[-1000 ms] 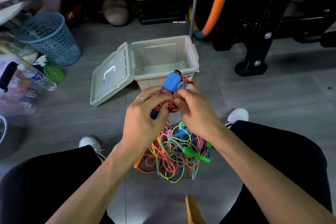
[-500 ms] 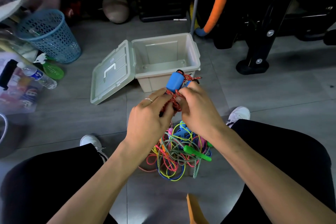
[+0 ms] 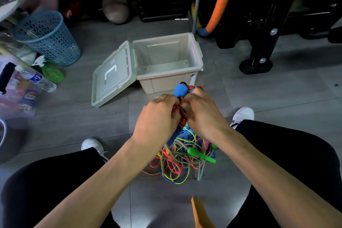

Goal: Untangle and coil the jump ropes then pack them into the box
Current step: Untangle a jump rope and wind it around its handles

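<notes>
Fingers of both hands grip the red rope above the tangle.

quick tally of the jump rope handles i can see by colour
blue handles: 2, both held up with the red rope by the left hand and right hand
green handles: 1, on the floor pile
total: 3 plainly seen; others may be buried

No text, label or number is clear enough to read.
</notes>
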